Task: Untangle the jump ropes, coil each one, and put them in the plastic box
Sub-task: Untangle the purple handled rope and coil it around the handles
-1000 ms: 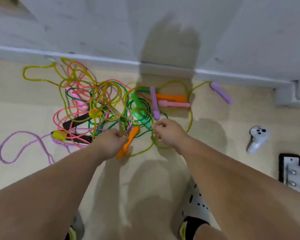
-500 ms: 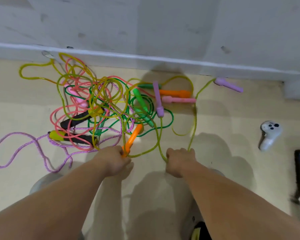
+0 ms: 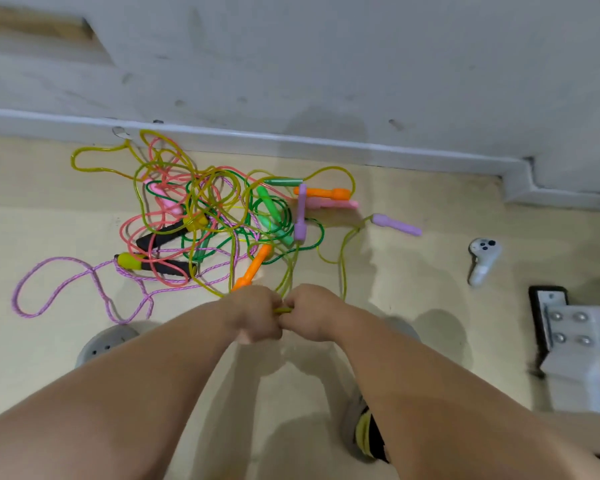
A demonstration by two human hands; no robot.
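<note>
Ropes: jump ropes (image 3: 201,216) lie in one loose tangle on the beige floor (image 3: 413,282), close to the grey baseboard (image 3: 291,140).
Colours: yellow-green, pink and dark green thin cords, plus a purple braided rope (image 3: 66,271) looping out to the left of the heap.
Handles: two black ones with yellow caps (image 3: 160,233) on the left. Green, orange, pink and lilac ones are bunched on the right side of the pile.
Stray handle: a purple handle (image 3: 395,225) lies apart to the right, on the end of the yellow-green rope (image 3: 342,268).
Orange handle: the orange handle (image 3: 253,266) points out of the pile, its near end right at the left knuckles. Can't tell if it is held.
Left hand: the left hand (image 3: 253,313) is fisted, fingers curled round the yellow-green cord.
Right hand: the right hand (image 3: 312,313) is also fisted on the same cord, and a short yellow bit shows between the two fists.
Hands vs ropes: both sit just at the near edge of the tangle, with cord strands running up from them into the pile.
Change: half a second ago the fists were apart, and now the knuckles touch. The purple handle has slid away from the baseboard, towards the hands.
Other: a white controller (image 3: 482,258) lies on the floor well to the right.
</note>
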